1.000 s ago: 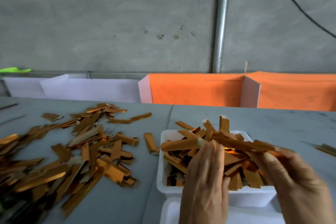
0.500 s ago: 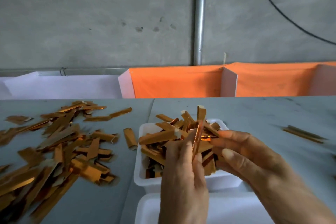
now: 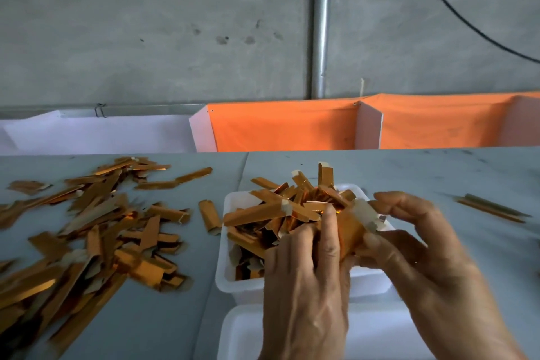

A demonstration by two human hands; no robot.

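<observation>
Left hand (image 3: 306, 280) and right hand (image 3: 415, 245) pinching a blurred folded copper-foil paper strip (image 3: 352, 228), hiding much of white foam tray (image 3: 230, 242), fingertips smeared

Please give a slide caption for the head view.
Left hand and right hand hold a gold strip over a full white tray.

I see soft, even daylight with faint shadows. My right hand (image 3: 415, 245) looks blurry. The shiny strips (image 3: 87, 231) glint, and edges curve.
</observation>
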